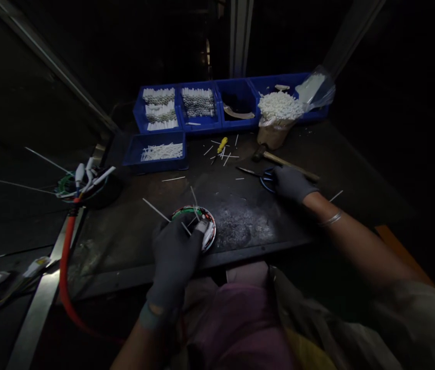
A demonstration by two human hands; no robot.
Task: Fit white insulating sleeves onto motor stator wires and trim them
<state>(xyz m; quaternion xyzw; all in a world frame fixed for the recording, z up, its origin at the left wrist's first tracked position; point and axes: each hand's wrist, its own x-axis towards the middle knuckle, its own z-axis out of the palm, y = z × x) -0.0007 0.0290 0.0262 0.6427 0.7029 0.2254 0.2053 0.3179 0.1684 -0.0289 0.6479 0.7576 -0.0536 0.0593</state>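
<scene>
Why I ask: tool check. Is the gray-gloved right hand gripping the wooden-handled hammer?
No, the gray-gloved right hand rests on blue-handled scissors; the wooden-handled hammer lies beyond it on the dark workbench.

The left glove (175, 259) and right glove (292, 184) look like matt grey fabric. The scissors (258, 174) have dull steel blades and glossy blue plastic handles. The hammer (285, 163) has a smooth pale wooden handle. The tabletop (132, 257) is dark, scuffed metal, rough and worn, while the bins (198, 121) are smooth blue plastic.
</scene>
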